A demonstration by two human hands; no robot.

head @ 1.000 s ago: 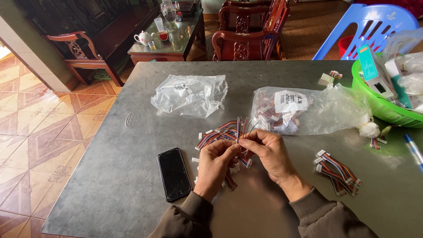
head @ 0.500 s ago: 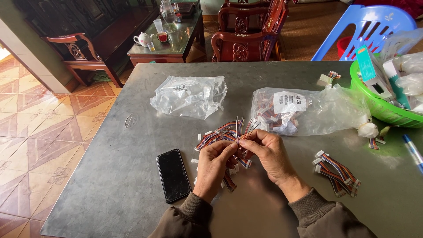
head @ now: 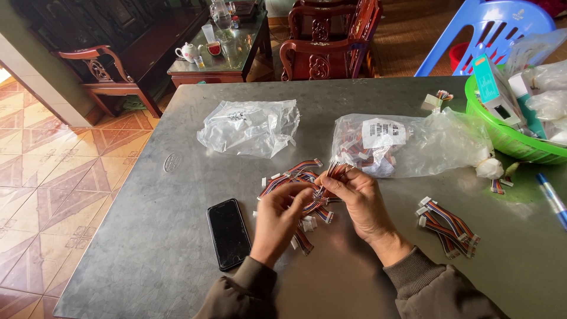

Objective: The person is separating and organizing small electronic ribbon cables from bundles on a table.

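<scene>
both hands — left hand (head: 282, 214), right hand (head: 360, 198) — fingers pinched shut on one wire bundle (head: 319, 192).

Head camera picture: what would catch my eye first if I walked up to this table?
Most likely the two hands at the middle of the grey table: the left hand and right hand pinch a bundle of multicoloured wire cables with white plugs. Next, the clear plastic bags behind them, and the bright green basket at the right edge. A black phone lies left of the hands.
</scene>
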